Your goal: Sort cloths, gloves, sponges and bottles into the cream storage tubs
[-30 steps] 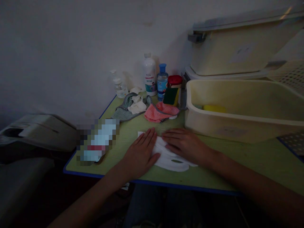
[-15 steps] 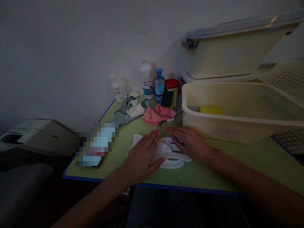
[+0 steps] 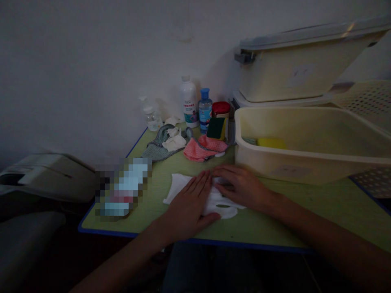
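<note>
A white cloth glove (image 3: 179,184) lies on the green tabletop in front of me, its cuff to the left and its fingers toward the right. My left hand (image 3: 194,199) rests flat across the middle of the glove, fingers stretched out and the thumb apart. Over the glove's finger end lies my right hand (image 3: 240,185), its fingers slightly bent and pointing left, with a gap between thumb and fingers. The fingertips of both hands nearly meet. Part of the glove is hidden under them.
A large cream tub (image 3: 305,162) with a yellow item (image 3: 271,143) inside stands at right; a lidded bin (image 3: 290,73) is behind. Farther back are a pink cloth (image 3: 198,149), a grey cloth (image 3: 155,150), a sponge (image 3: 216,128) and several bottles (image 3: 189,101). A blurred-out phone-like object (image 3: 128,183) lies left.
My left hand has slid a little to the right along the glove, uncovering more of the cuff. My right hand has shifted slightly, covering more of the glove's fingers.
</note>
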Available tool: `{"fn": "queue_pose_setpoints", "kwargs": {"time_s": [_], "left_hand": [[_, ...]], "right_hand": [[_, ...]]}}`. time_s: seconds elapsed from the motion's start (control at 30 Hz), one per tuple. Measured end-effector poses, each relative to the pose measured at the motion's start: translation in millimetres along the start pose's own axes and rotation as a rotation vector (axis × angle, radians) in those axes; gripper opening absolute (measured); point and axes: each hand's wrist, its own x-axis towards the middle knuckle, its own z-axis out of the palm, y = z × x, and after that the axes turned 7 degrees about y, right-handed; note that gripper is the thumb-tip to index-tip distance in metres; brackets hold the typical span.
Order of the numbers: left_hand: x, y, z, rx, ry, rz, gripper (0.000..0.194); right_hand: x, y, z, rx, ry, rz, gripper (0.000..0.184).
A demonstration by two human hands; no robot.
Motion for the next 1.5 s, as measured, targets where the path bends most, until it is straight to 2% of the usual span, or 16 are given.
{"fn": "queue_pose_setpoints", "kwargs": {"time_s": [0.07, 0.17, 0.23, 0.3, 0.4, 0.5, 0.67, 1.03, 1.23, 1.4, 1.5], "left_hand": [[-1, -3, -3.5, -0.077, 0.098, -0.070, 0.066], [-3, -14, -9.9, -0.154, 0.363, -0.246, 0.046], [-5, -22, -13.7, -0.168, 0.528, -0.367, 0.036], [-5, -31, -15.6, -0.166, 0.601, -0.470, 0.031], [-6, -38, -13.6, -0.146, 0.584, -0.563, 0.030], [-6, -41, -8.2, -0.134, 0.534, -0.579, 0.029], [-6, -43, -3.4, -0.084, 0.487, -0.561, 0.029], [-1, -46, -11.6, -0.102, 0.460, -0.623, 0.020], [2, -43, -12.5, -0.059, 0.513, -0.652, 0.016], [3, -41, -14.9, -0.002, 0.576, -0.702, 0.010], [3, -41, -15.1, -0.012, 0.566, -0.702, 0.008]], "right_hand": [[0, 0, -4, -0.023, -0.024, -0.079, 0.018], [-2, -1, -9, -0.048, -0.096, -0.227, 0.016], [-3, -1, -9, -0.053, -0.120, -0.274, 0.012], [-3, -2, -8, -0.060, -0.122, -0.293, 0.007], [-3, -1, -9, -0.103, -0.089, -0.332, 0.012], [-2, -1, -10, -0.152, -0.073, -0.384, 0.017], [-1, -2, -9, -0.157, -0.166, -0.439, 0.012], [-4, -1, -6, 0.010, -0.235, -0.303, 0.011], [-3, -4, -5, 0.074, -0.227, -0.197, 0.032], [-3, -5, -3, 0.093, -0.246, -0.193, 0.033], [-4, -4, -2, 0.093, -0.240, -0.198, 0.033]]}}
